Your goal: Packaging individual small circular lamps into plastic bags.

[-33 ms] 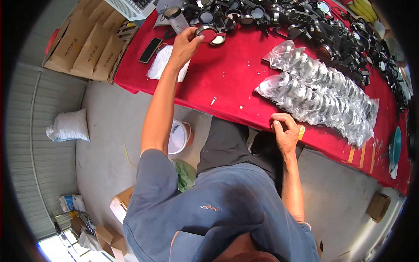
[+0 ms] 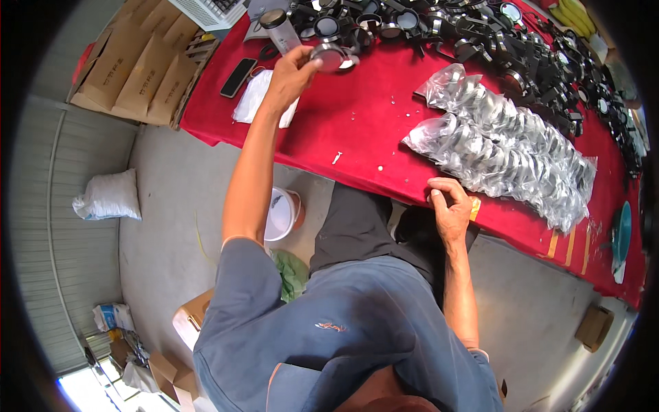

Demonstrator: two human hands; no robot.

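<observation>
Here the left hand [image 2: 292, 69] is stretched far out over the red cloth-covered tabletop [image 2: 357, 130], its fingers closed around a small round black-rimmed lens-like part with a pale face [image 2: 329, 56], held just above the cloth at the near edge of a dense spread of black round fittings and clamps [image 2: 480, 34]. Just beside that hand stand a clear cylindrical jar with a dark lid [image 2: 278, 27] and, under the wrist, a white folded cloth [image 2: 257, 99]; a black phone [image 2: 238, 77] lies a little further left.

The right hand [image 2: 449, 206] rests at the near edge of the tabletop, fingers curled loosely with nothing visible in them, touching the cloth just beside a long heap of clear plastic bags filled with shiny metal rings [image 2: 501, 147]. A few small pale screws [image 2: 336, 158] lie scattered on the bare cloth between the two hands.

On the floor sit a white bucket [image 2: 281, 213], flattened brown cardboard boxes [image 2: 134, 65] and a white sack [image 2: 106, 196].
</observation>
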